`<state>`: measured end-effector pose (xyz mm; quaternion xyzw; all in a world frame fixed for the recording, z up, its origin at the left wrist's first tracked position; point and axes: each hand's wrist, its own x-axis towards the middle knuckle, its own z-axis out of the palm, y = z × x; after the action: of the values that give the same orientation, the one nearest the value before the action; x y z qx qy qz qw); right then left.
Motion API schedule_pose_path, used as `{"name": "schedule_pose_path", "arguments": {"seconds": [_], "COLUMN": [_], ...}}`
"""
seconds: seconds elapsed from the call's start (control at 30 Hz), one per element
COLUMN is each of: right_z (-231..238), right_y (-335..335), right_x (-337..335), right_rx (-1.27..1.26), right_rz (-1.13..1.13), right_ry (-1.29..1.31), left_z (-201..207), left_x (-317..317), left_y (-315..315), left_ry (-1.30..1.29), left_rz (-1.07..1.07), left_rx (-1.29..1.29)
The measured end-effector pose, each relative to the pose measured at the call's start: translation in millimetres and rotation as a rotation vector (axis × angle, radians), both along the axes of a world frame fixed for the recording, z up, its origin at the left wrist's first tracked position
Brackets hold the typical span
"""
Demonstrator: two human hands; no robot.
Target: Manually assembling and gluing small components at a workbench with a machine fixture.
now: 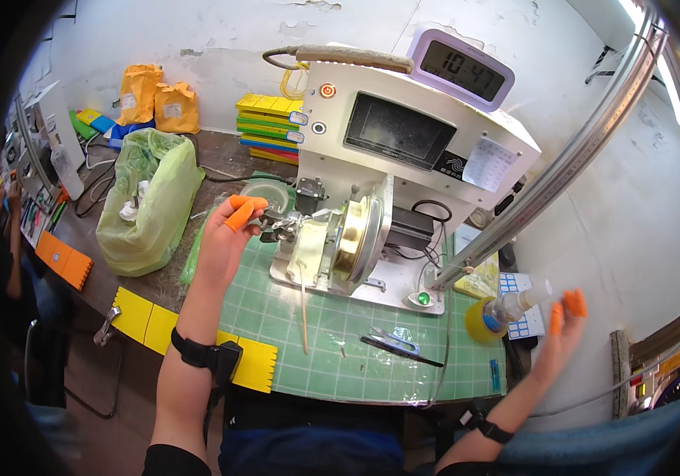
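My left hand [233,230], with orange finger cots, is at the left side of a white benchtop machine [340,147]. Its fingers are bent together beside a small dark metal clamp [278,228]; whatever they pinch is too small to make out. Right of the clamp, a brass-coloured wheel [349,238] sits on the machine, with a whitish cloth-like piece [308,246] next to it. My right hand [560,337], also wearing orange finger cots, is raised at the right with its fingers stretched out and holding nothing. Closest to it is a pump bottle [489,317] of yellow liquid.
Tweezers [395,341] and a thin stick [304,317] lie on the green cutting mat [332,369]. Yellow strips [249,363] line the front edge. A bag-lined bin [149,210] stands left, stacked coloured trays [268,127] behind. A metal post [554,151] slants up at right.
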<state>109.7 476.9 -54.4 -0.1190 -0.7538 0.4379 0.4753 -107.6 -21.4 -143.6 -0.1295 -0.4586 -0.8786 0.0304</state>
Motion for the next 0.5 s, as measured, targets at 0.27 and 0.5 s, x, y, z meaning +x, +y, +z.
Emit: {"name": "schedule_pose_path", "arguments": {"seconds": [0.27,0.5], "right_z": [50.1,0.4], "right_y": [-106.7,-152.7], "right_x": [25.9,-26.8], "right_rx": [0.294,0.641], "right_rz": [0.480,0.676], "right_ry": [-0.283,-0.852], "left_z": [18.9,58.1], "left_x": [12.0,24.1], "left_y": [7.4,5.4], "left_ry": [0.207,0.538], "left_rz": [0.100,0.322], "left_rx": [-0.326,-0.999]}}
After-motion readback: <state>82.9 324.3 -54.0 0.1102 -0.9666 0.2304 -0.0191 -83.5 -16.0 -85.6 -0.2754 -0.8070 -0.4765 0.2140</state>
